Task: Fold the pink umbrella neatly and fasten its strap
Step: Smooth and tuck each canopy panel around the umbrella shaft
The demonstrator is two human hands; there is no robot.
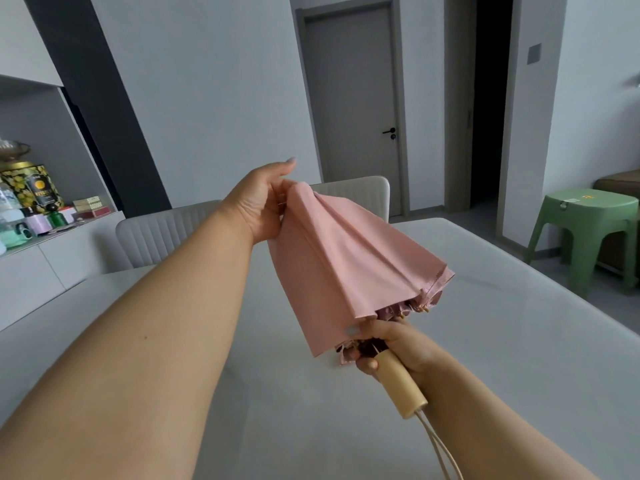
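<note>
The pink umbrella [349, 268] is collapsed and held in the air above the table, its canopy hanging in loose folds. My left hand [263, 206] grips the top end of the canopy, fingers hidden behind the fabric. My right hand [391, 344] grips the cream wooden handle [401, 386] just below the canopy's rim, thumb against the fabric edge. A cream wrist cord [440, 448] hangs from the handle's end. The strap is not visible.
A pale grey table [485, 358] spreads below the umbrella. Two light chairs [156, 233] stand at its far side. A green plastic stool [588, 223] is at the right. Shelves with tins and boxes [38, 199] are at the left, a closed door behind.
</note>
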